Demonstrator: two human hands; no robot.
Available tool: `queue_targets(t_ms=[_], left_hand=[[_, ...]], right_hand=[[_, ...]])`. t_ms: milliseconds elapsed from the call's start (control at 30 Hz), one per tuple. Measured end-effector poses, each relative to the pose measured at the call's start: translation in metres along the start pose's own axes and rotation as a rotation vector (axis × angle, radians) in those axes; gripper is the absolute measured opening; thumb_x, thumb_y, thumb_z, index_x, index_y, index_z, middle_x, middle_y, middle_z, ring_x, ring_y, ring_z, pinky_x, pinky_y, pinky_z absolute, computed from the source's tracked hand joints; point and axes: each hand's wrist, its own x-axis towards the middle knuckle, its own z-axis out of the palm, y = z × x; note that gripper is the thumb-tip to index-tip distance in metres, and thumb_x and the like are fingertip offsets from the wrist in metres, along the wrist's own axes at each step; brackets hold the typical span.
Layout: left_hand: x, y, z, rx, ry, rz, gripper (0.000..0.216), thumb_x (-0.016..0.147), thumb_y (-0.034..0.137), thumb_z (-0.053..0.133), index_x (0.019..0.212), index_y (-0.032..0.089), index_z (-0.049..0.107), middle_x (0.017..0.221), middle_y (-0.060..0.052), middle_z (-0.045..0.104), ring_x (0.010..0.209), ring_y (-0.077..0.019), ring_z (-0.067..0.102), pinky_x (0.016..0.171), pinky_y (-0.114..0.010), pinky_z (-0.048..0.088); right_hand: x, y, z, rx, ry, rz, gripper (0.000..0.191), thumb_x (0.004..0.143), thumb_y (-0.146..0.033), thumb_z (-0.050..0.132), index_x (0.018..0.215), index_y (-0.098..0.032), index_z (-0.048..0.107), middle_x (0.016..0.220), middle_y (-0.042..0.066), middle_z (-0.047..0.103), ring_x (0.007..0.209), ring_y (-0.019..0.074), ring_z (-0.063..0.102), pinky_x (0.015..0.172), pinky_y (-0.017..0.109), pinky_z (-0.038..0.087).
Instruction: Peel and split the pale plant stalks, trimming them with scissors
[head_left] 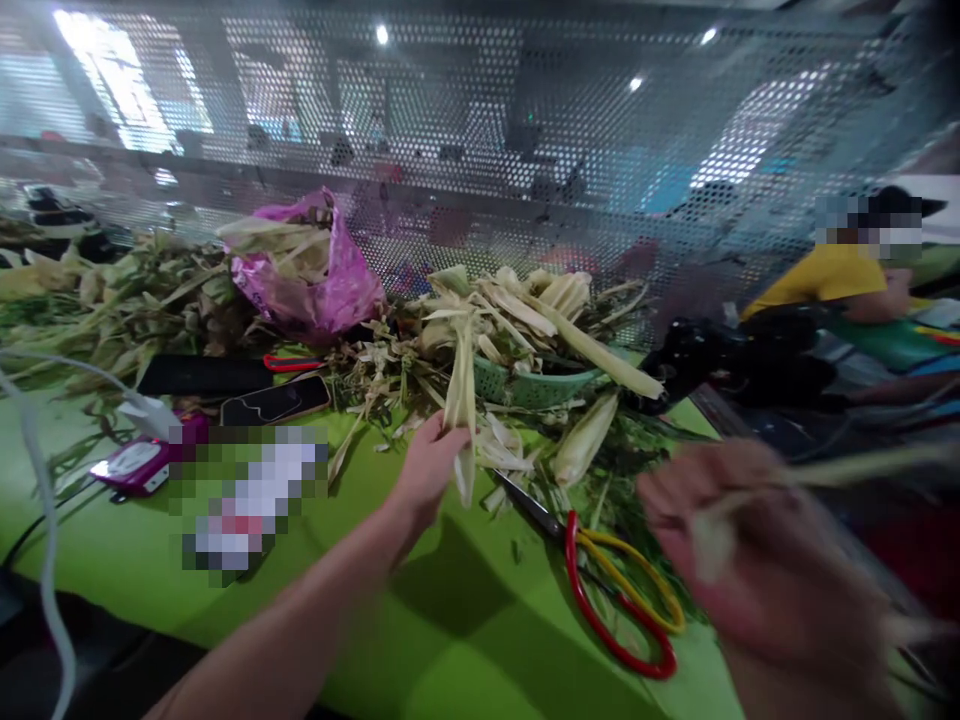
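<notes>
Left fingers pinch a pale corn husk near its lower end; most rises above them, a short tip hangs below. Judged feather-light, papery, bendable, apt to split lengthwise; a flat pinch across the broader part seems kindest. Right fingers, blurred, curl round a husk strip trailing off to their right. Scissors lie between both sets of fingers, on the tabletop.
</notes>
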Motion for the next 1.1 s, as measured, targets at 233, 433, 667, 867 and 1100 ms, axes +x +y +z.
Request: queue_targets(t_ms=[233, 433, 667, 867, 1100], left_hand=[[-0.018, -0.002, 0.022, 0.003, -0.127, 0.003, 0.017, 0.069, 0.023, 0.066, 0.085, 0.017, 0.061, 0.077, -0.002, 0.065, 0.068, -0.0126, 0.057, 0.066, -0.024, 0.046], [-0.027, 0.001, 0.028, -0.092, -0.14, -0.014, 0.013, 0.067, 0.021, 0.068, 0.077, 0.015, 0.062, 0.069, -0.001, 0.063, 0.063, -0.0104, 0.055, 0.06, -0.021, 0.045], [-0.027, 0.003, 0.024, -0.017, -0.233, -0.002, 0.02, 0.072, 0.028, 0.066, 0.086, 0.014, 0.067, 0.078, -0.005, 0.066, 0.07, -0.0131, 0.057, 0.066, -0.024, 0.045], [-0.024, 0.003, 0.022, 0.049, -0.237, 0.108, 0.017, 0.072, 0.023, 0.065, 0.087, 0.016, 0.066, 0.081, -0.003, 0.066, 0.076, -0.0148, 0.058, 0.072, -0.025, 0.045], [-0.024, 0.006, 0.022, 0.057, -0.241, 0.043, 0.017, 0.07, 0.023, 0.067, 0.085, 0.015, 0.068, 0.079, -0.004, 0.068, 0.072, -0.0138, 0.058, 0.069, -0.024, 0.046]], right_hand=[[-0.014, 0.036, 0.059, 0.214, -0.175, 0.452, 0.02, 0.068, -0.032, 0.076, 0.079, -0.019, 0.066, 0.072, 0.001, 0.06, 0.062, 0.0126, 0.054, 0.059, 0.027, 0.044], [-0.019, 0.041, 0.064, -0.044, -0.135, 0.311, 0.02, 0.072, -0.036, 0.071, 0.078, -0.018, 0.063, 0.07, 0.001, 0.06, 0.063, 0.0136, 0.052, 0.058, 0.025, 0.043], [-0.012, 0.053, 0.057, -0.108, -0.021, 0.27, 0.031, 0.067, -0.037, 0.076, 0.083, -0.02, 0.056, 0.075, 0.0, 0.057, 0.066, 0.0145, 0.052, 0.057, 0.025, 0.044], [-0.012, 0.051, 0.056, -0.018, -0.119, 0.408, 0.032, 0.065, -0.041, 0.075, 0.081, -0.017, 0.064, 0.076, 0.004, 0.064, 0.066, 0.0164, 0.055, 0.061, 0.029, 0.046], [-0.012, 0.05, 0.055, 0.01, -0.147, 0.419, 0.019, 0.069, -0.032, 0.072, 0.077, -0.018, 0.062, 0.069, -0.001, 0.059, 0.061, 0.0136, 0.052, 0.058, 0.026, 0.043]])
